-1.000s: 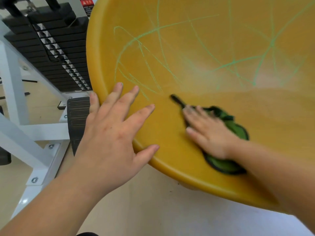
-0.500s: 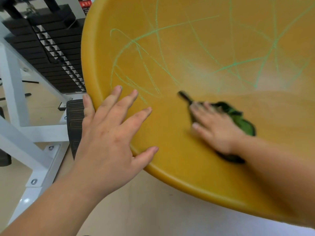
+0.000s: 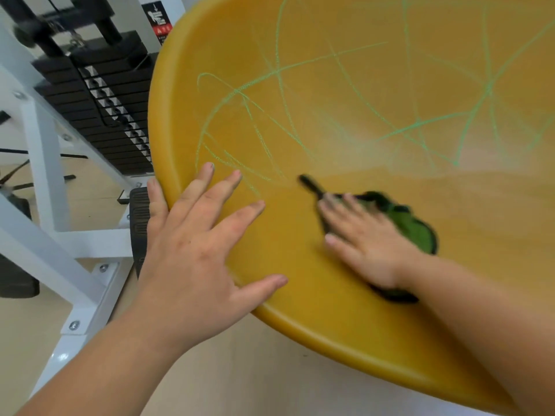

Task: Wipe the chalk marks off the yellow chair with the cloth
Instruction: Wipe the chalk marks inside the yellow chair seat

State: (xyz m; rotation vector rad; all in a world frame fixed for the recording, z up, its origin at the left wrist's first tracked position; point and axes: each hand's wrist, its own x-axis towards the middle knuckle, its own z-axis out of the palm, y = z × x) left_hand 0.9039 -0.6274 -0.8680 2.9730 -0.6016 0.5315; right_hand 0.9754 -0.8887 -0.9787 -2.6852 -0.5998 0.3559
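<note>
The yellow chair (image 3: 345, 319) fills most of the view, its seat shell tilted toward me. Green chalk marks (image 3: 279, 73) cross the upper part of the seat; the lower part looks bare, with a pale smear between. My right hand (image 3: 366, 244) presses flat on a green cloth with a black edge (image 3: 411, 226), low in the seat. A black loop of the cloth (image 3: 309, 183) sticks out toward the upper left. My left hand (image 3: 195, 250) lies flat, fingers spread, on the chair's left rim, holding nothing.
A white-framed weight machine (image 3: 45, 163) with a black weight stack (image 3: 99, 94) stands to the left, close to the chair's rim. A black ribbed pedal (image 3: 139, 223) sits just under my left hand. Pale floor (image 3: 240, 379) lies below the chair.
My right hand with the cloth slid a little up and to the right on the seat, then back slightly. My left hand stayed on the rim.
</note>
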